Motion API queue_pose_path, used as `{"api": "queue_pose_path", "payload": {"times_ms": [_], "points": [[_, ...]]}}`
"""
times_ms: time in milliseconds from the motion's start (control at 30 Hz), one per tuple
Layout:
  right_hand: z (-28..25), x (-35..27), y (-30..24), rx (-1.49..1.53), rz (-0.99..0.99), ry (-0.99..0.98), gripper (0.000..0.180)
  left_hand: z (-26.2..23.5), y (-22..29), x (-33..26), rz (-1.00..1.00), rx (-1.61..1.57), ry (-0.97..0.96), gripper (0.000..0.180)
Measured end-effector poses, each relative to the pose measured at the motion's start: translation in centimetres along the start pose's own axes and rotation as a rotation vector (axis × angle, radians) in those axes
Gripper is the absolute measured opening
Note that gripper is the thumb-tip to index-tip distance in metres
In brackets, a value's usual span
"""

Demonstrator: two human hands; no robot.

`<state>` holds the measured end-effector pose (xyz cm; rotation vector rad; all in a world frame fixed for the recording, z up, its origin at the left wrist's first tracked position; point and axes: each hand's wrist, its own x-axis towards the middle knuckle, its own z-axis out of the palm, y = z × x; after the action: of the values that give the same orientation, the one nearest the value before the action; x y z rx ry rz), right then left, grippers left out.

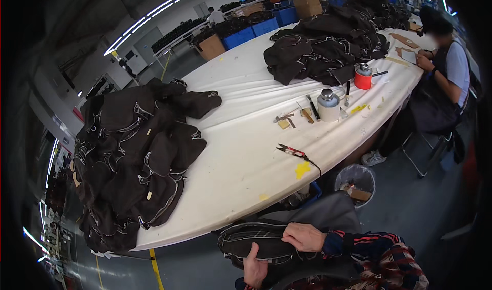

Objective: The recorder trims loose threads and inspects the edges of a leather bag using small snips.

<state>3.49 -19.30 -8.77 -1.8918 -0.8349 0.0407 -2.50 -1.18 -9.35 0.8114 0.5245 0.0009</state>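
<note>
A black fabric bag (pixel 246 247) with a pale-edged zipper opening and a plaid-looking lining rests over my lap, just off the near edge of the table. My left hand (pixel 254 269) grips its lower edge, thumb on top and the fingers mostly out of sight. With fingers curled into a pinch, my right hand (pixel 304 237) holds the bag at the right end of its opening. Whether a zipper pull sits between those fingertips is hidden. Thread snips (pixel 292 151) with red on the handles lie on the table beyond my hands.
Black bags lie heaped on the left (pixel 138 151) and far side (pixel 318 49) of the white-covered table (pixel 225 187). A white pot (pixel 328 105), a red pot (pixel 363 78) and small tools stand mid-table. A lined bin (pixel 355 182) is right of my lap. A co-worker (pixel 451 75) sits at right.
</note>
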Motion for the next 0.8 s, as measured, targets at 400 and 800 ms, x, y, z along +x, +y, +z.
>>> {"api": "queue_pose_path", "payload": {"times_ms": [400,800], "points": [[-3.0,-2.1,0.8,0.031,0.122,-0.186,0.038,-8.2,9.4,-5.3,0.476,0.290,0.205,0.031],[-5.6,0.6,-3.5,0.196,0.156,0.093,0.010,1.2,7.9,-4.5,0.337,0.465,-0.160,0.053]]}}
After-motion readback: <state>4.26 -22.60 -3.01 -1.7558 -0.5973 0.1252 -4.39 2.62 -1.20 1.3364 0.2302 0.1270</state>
